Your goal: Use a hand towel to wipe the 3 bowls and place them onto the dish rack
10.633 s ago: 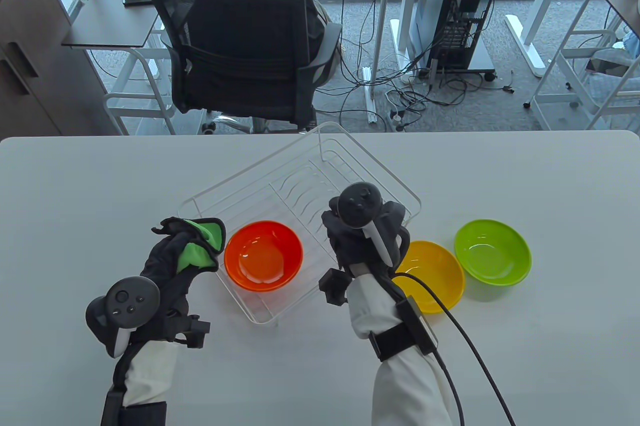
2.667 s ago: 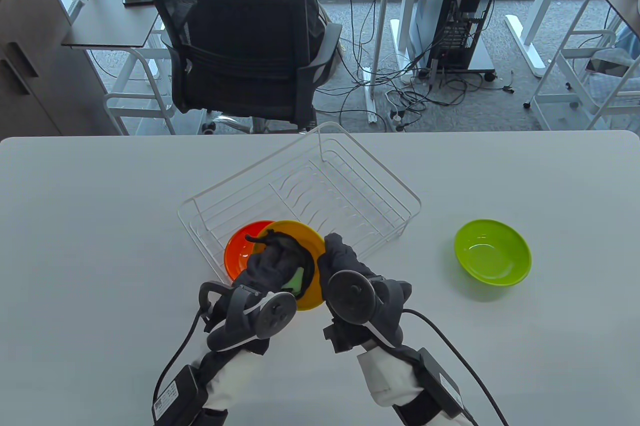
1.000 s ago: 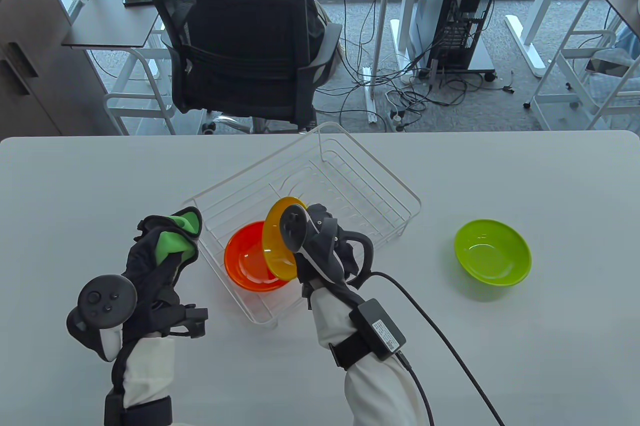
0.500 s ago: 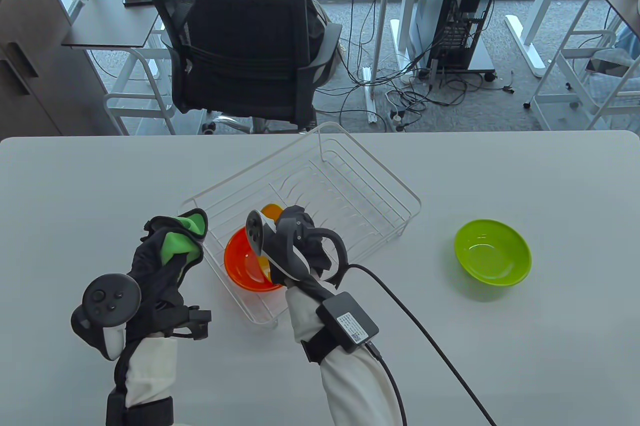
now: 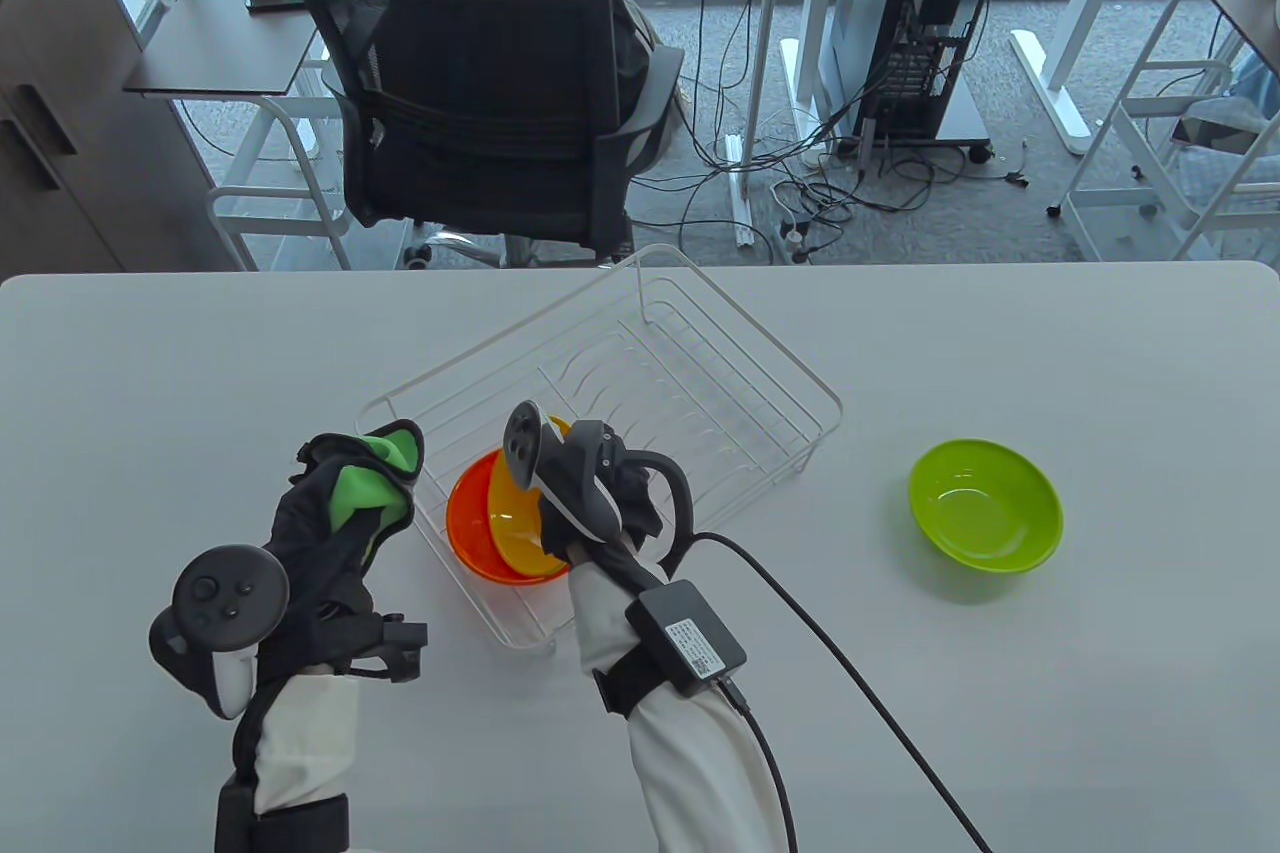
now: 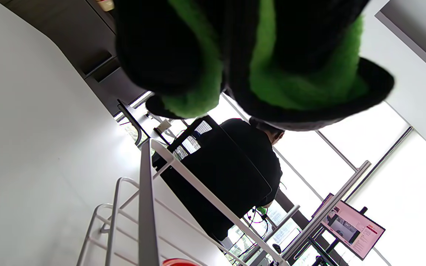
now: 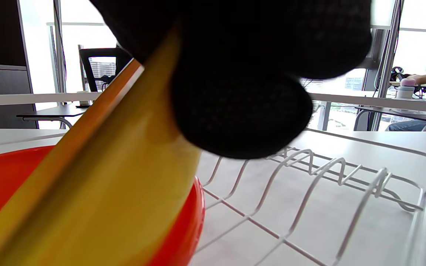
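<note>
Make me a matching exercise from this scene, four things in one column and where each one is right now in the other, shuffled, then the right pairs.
Things:
1. green microfibre hand towel
2. yellow plastic bowl
3. orange plastic bowl
4. lime green plastic bowl

Places:
A. alone on the white table, right of the white wire dish rack
B. bunched in the left hand
C. sitting in the rack, under another bowl
D. tilted into another bowl, gripped by the right hand

Pairs: 1-B, 2-D, 3-C, 4-A
</note>
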A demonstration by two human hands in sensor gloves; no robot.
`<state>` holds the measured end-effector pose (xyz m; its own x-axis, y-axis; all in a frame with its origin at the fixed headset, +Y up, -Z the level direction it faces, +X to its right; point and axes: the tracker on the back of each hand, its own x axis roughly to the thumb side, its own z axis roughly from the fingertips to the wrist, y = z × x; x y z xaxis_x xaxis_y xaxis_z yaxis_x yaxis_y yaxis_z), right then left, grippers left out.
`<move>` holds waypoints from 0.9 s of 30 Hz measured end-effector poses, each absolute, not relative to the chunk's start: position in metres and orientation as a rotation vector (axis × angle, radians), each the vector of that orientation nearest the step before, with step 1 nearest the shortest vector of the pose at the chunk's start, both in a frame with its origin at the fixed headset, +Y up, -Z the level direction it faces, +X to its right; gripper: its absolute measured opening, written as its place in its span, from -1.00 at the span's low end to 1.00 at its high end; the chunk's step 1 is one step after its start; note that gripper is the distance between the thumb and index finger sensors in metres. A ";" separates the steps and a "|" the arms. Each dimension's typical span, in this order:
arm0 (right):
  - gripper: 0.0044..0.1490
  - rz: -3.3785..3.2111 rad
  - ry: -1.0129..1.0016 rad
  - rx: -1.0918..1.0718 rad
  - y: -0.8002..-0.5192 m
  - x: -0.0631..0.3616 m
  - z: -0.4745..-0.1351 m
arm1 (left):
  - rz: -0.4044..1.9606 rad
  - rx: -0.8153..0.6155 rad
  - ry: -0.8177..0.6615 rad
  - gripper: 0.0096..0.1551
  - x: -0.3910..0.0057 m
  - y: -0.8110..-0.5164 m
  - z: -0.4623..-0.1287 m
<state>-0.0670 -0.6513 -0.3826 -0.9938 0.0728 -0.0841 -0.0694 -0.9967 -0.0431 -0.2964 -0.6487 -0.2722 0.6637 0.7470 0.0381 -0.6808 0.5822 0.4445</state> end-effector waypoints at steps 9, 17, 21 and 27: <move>-0.38 3.064 0.096 -0.213 -0.658 -0.065 -0.389 | 0.836 0.430 0.155 -0.41 -0.294 -0.650 -0.273; -0.39 3.080 0.259 -0.286 -0.663 -0.064 -0.397 | 0.840 0.412 0.151 -0.41 -0.292 -0.651 -0.274; -0.39 3.085 0.336 -0.313 -0.665 -0.064 -0.399 | 0.845 0.408 0.148 -0.41 -0.292 -0.651 -0.275; -0.39 3.095 0.476 -0.337 -0.667 -0.064 -0.400 | 0.847 0.401 0.141 -0.41 -0.290 -0.652 -0.276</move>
<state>-0.0639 -0.6669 -0.4003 -0.9771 -0.0398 -0.2092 -0.0249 -0.9543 0.2977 -0.2903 -0.6516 -0.2757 0.6581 0.7520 0.0369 -0.6998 0.5928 0.3985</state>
